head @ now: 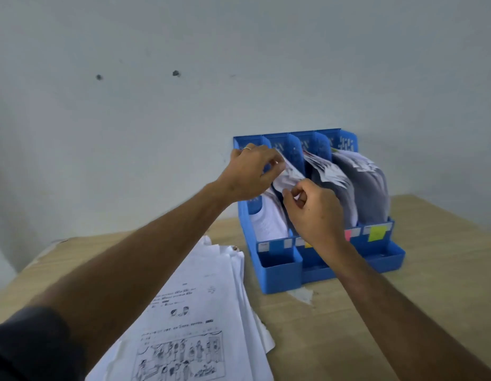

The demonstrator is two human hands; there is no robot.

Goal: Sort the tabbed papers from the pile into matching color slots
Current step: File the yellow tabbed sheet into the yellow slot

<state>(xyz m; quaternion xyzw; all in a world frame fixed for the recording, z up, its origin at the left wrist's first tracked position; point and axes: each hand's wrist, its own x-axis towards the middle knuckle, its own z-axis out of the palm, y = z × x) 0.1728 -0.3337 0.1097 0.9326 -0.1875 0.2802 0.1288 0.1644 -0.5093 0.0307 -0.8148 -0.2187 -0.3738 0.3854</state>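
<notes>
Both my hands hold one curled paper (289,176) over the blue organizer (280,266) at the far side of the tabletop (431,284). My left hand (251,171) pinches its upper edge, my right hand (314,213) its lower edge; its long axis slopes down into the second slot from the left. Its tab is hidden (motion blur too). The pile (200,312) lies near-left.
</notes>
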